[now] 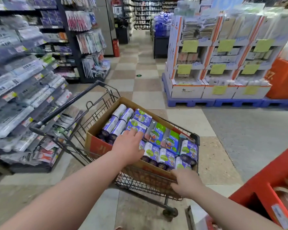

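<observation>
A wire shopping cart (pixel 96 117) stands in a store aisle, its dark handle (pixel 65 110) on the far left side. Inside it sits an open cardboard box (pixel 98 146) packed with several purple-and-white rolls (pixel 166 158) and flat packs (pixel 156 133) of the same brand. My left hand (pixel 128 146) reaches into the box, its fingers stretched out and resting on the packs in the middle. My right hand (pixel 186 183) grips the cart's near rim at the box's edge, fingers curled over it.
Sloped shelves of bagged goods (pixel 15 80) line the left, close to the cart. A stacked carton display (pixel 214 63) on blue pallets (pixel 189 102) stands at right. A red bin (pixel 264 180) is at lower right. A checkered-floor aisle (pixel 140 72) runs ahead past a red fire extinguisher (pixel 116 47).
</observation>
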`<move>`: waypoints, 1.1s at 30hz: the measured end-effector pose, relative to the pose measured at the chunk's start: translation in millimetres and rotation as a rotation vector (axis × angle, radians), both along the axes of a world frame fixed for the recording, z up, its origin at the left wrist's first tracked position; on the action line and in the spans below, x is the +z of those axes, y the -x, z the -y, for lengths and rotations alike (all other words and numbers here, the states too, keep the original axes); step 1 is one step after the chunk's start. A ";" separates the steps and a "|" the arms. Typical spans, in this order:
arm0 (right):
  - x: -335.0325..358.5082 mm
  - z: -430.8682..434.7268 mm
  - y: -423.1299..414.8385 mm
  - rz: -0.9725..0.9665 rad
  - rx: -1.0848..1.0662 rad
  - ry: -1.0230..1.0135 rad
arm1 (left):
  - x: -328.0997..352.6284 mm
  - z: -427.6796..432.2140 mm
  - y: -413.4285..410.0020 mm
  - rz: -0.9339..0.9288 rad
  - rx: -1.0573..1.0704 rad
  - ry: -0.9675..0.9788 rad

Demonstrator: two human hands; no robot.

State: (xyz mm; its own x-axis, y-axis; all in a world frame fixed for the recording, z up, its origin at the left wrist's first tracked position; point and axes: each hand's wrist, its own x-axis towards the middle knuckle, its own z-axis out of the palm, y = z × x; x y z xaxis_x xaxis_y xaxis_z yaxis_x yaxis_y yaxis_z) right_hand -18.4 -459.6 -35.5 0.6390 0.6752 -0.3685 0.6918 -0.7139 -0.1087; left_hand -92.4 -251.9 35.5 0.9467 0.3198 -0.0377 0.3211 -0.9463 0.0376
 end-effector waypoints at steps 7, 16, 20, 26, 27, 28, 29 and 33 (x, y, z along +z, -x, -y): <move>29.6 -86.0 -64.7 0.058 -0.121 -0.130 | -31.7 -74.3 -34.2 -0.151 -0.090 0.003; 18.2 -164.7 -107.9 0.043 -0.273 -0.119 | -77.6 -150.8 -70.2 -0.310 -0.186 0.052; -8.8 -171.6 -115.0 -0.068 -0.305 -0.039 | -92.1 -159.2 -80.6 -0.385 -0.141 0.120; -56.1 -175.2 -127.9 -0.266 -0.339 0.064 | -106.5 -164.3 -94.6 -0.492 0.020 0.269; -63.7 -176.5 -130.2 -0.302 -0.334 0.075 | -108.1 -163.9 -96.2 -0.486 0.052 0.284; -71.6 -177.9 -132.8 -0.331 -0.327 0.083 | -109.3 -162.9 -97.8 -0.473 0.086 0.293; -78.1 -179.2 -134.8 -0.357 -0.327 0.095 | -110.3 -161.7 -99.6 -0.463 0.121 0.295; -107.1 -178.5 -141.1 -0.443 -0.354 0.104 | -112.5 -154.1 -110.3 -0.497 0.165 0.199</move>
